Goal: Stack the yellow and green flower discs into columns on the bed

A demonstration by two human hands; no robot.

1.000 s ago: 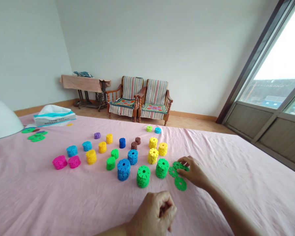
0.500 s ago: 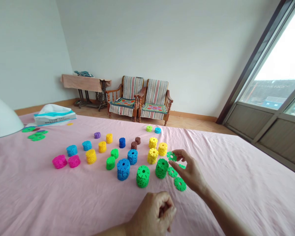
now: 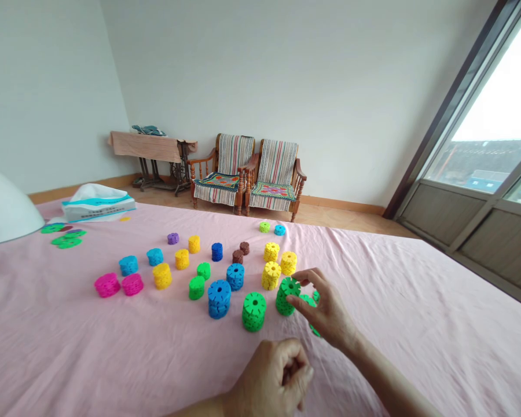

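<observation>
My right hand (image 3: 323, 304) pinches a green notched plastic disc between thumb and fingers, right at the top of a green stack (image 3: 285, 302); whether the disc rests fully on it I cannot tell. Partly hidden behind that hand lie several loose green discs (image 3: 307, 299). Closed in a loose fist, my left hand (image 3: 271, 376) rests on the pink cloth (image 3: 191, 359), with nothing visible in it. Just beyond the fist stands another green stack (image 3: 254, 313). Two blue stacks (image 3: 219, 299) are to its left, and yellow stacks (image 3: 271, 276) rise behind.
Smaller stacks spread leftward, including pink ones (image 3: 107, 285) and orange-yellow ones (image 3: 162, 277). Flat loose discs (image 3: 67, 240) lie at far left near a tissue pack (image 3: 99, 205) and a white rounded object (image 3: 8, 208). Two wooden armchairs (image 3: 260, 174) stand beyond the cloth's far edge.
My right hand has moved slightly left and down, carrying the green disc from beside the green stack to its top. My left hand has stayed in place.
</observation>
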